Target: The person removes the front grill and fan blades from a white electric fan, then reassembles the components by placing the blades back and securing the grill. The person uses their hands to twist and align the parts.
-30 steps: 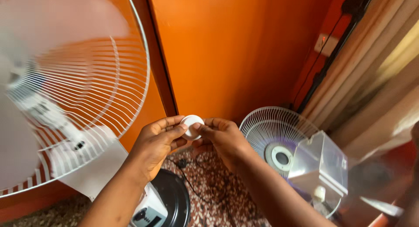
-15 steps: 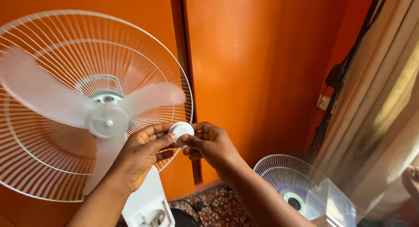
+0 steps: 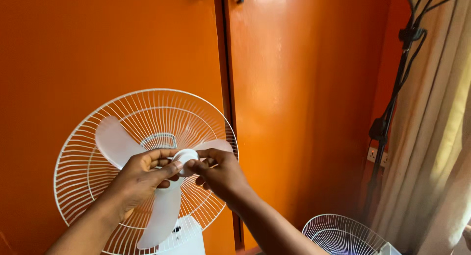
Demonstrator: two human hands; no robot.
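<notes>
Both hands, left hand and right hand, pinch a white cap before the fan blades

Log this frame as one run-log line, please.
left hand: grips small white cap | right hand: pinches same cap | cap position: at fan blade hub | rear grille: upright, front open

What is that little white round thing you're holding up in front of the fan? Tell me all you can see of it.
The small white cap is round and smooth and looks like plastic. It sits at the centre of the fan blades, in front of the wire grille. The left hand pinches it from one side and the right hand from the other, fingertips on its rim. The fingers hide most of it, and its back cannot be seen.
</notes>
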